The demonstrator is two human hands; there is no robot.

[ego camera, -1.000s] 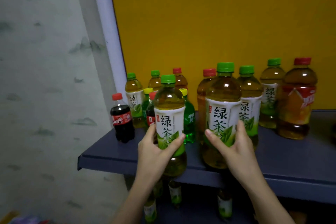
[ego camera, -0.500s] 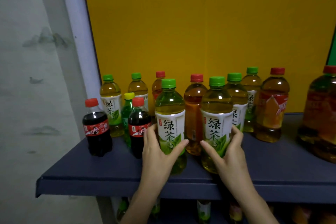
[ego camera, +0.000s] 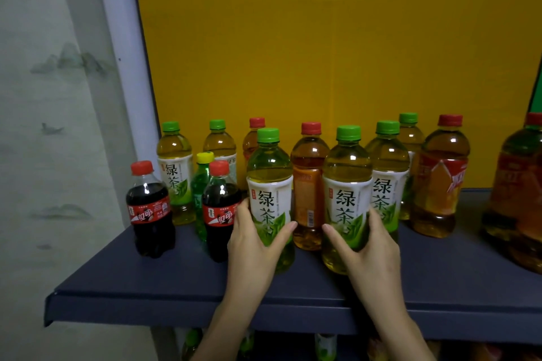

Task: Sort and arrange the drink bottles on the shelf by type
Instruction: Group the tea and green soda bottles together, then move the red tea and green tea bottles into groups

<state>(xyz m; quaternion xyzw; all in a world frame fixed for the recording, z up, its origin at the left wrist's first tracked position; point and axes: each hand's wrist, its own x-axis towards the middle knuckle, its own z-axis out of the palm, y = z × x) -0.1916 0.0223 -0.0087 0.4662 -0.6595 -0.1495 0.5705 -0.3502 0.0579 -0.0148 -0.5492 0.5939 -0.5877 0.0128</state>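
Now each hand grips one bottle standing upright near the front of the dark blue shelf [ego camera: 146, 284]. The left hand [ego camera: 255, 249] curls round the lower label of the left green tea bottle [ego camera: 268, 167], thumb on its right side, and the right hand [ego camera: 369, 255] curls round the right green tea bottle [ego camera: 347, 173], thumb on its left side. A red-capped amber tea bottle [ego camera: 309, 182] stands between the two and a little behind, while the near cola bottle [ego camera: 220, 211] stands just beside the left fingers, the far cola bottle [ego camera: 149, 208] farther left.
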